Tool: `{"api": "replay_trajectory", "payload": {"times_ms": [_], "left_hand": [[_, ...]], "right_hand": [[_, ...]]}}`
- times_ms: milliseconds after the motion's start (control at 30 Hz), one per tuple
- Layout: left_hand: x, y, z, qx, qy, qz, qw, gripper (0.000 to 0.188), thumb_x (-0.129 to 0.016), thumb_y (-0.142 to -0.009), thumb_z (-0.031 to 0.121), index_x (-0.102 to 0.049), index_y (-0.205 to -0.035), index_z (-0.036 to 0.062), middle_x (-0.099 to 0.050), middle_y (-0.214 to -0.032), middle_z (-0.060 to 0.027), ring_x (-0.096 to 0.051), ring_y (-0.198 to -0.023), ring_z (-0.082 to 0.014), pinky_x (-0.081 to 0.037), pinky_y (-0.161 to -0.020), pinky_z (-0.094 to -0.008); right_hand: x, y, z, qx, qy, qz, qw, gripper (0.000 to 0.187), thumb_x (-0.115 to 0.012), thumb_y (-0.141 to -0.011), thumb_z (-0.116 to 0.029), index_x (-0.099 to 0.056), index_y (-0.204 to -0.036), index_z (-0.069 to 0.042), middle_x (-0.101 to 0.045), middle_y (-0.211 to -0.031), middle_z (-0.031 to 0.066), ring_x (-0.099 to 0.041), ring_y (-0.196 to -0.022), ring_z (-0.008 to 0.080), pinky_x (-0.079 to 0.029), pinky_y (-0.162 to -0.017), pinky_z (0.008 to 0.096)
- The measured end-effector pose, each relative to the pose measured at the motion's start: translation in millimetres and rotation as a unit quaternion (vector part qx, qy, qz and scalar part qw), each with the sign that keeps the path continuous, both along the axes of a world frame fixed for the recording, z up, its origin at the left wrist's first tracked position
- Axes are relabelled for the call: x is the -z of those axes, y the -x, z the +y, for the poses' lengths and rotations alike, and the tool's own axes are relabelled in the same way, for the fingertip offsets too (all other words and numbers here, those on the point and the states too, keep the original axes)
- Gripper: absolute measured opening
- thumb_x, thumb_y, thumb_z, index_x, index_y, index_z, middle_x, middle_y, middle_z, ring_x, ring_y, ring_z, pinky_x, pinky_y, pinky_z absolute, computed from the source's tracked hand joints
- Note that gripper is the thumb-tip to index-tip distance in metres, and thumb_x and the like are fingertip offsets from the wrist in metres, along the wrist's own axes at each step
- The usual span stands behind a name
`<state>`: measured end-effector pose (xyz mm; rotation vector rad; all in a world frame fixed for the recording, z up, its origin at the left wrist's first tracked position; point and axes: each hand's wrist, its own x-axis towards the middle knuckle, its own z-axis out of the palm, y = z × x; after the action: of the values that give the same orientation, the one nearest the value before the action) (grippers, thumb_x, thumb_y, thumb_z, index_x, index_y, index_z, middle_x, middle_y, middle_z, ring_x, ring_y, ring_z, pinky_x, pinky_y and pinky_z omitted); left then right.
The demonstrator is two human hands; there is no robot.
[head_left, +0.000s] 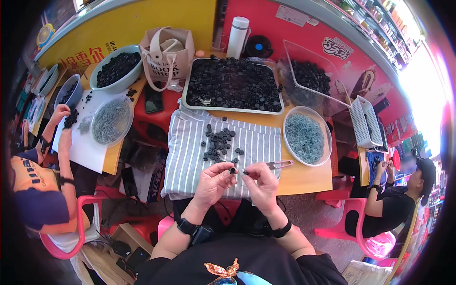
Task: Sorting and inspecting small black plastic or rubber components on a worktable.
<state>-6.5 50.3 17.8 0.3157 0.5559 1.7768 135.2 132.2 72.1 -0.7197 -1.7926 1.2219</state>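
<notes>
Over the near part of a grey-and-white striped cloth (183,166), my two hands are close together. My left hand (213,184) pinches a small round black plastic piece (232,170) between thumb and fingers. Facing it, my right hand (262,184) has its fingertips closed around something dark, too small to make out. A loose pile of similar black round pieces (219,141) lies on the cloth just beyond my fingers. Beside my right hand lies a flat silver metal tool (281,164), its other end hidden behind that hand.
A metal tray (232,109) heaped with black pieces stands beyond the cloth. To the right is a round tub of small greyish metal parts (306,135). A canvas tote bag (166,52) and white thermos (237,38) stand behind. Co-workers sit on both sides.
</notes>
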Motion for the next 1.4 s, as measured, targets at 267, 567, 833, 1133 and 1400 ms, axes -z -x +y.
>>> {"api": "replay_trajectory", "payload": {"times_ms": [267,567,833,1133,1400], "left_hand": [[3,2,3,0.025,-0.018,-0.007,1.000,0.023,-0.061,-0.096,0.004,-0.065,-0.117,-0.0035,-0.071,-0.102,-0.0124,-0.068,-0.081,-0.0170,-0.055,-0.070,-0.0273],[6,2,2,0.018,-0.026,0.000,0.999,0.022,-0.060,-0.096,0.002,-0.065,-0.117,-0.0038,-0.071,-0.103,-0.0122,-0.068,-0.082,-0.0160,-0.056,-0.072,-0.0272],[2,1,2,0.014,-0.012,0.012,1.000,0.023,-0.062,-0.095,0.003,-0.065,-0.116,-0.0037,-0.071,-0.103,-0.0114,-0.069,-0.082,-0.0153,-0.056,-0.072,-0.0270],[2,2,2,0.022,-0.026,0.023,0.999,0.024,-0.062,-0.095,0.003,-0.066,-0.118,-0.0027,-0.071,-0.104,-0.0100,-0.066,-0.084,-0.0138,-0.052,-0.072,-0.0264],[2,1,1,0.014,-0.021,0.018,1.000,0.023,-0.062,-0.095,0.003,-0.066,-0.117,-0.0044,-0.070,-0.104,-0.0104,-0.066,-0.081,-0.0155,-0.054,-0.073,-0.0283]], "right_hand": [[-9,10,-12,-0.012,-0.094,-0.008,0.995,0.020,-0.066,-0.081,0.014,-0.066,-0.097,0.003,-0.061,-0.093,0.0112,-0.066,-0.078,0.0179,-0.055,-0.068,0.0281],[-6,11,-11,-0.006,-0.195,-0.048,0.980,0.017,-0.067,-0.082,0.010,-0.066,-0.097,0.003,-0.060,-0.090,0.0133,-0.065,-0.075,0.0240,-0.053,-0.063,0.0314],[-3,12,-11,0.000,-0.198,-0.050,0.979,0.016,-0.066,-0.083,0.012,-0.066,-0.097,0.004,-0.060,-0.089,0.0124,-0.065,-0.073,0.0202,-0.053,-0.062,0.0294],[0,15,-14,0.026,-0.099,0.010,0.995,0.016,-0.072,-0.078,0.009,-0.065,-0.091,0.003,-0.062,-0.090,0.0134,-0.065,-0.074,0.0240,-0.053,-0.063,0.0319],[2,12,-10,0.033,-0.174,-0.012,0.984,0.018,-0.075,-0.075,0.010,-0.065,-0.087,0.001,-0.063,-0.086,0.0112,-0.064,-0.072,0.0195,-0.052,-0.061,0.0279]]}}
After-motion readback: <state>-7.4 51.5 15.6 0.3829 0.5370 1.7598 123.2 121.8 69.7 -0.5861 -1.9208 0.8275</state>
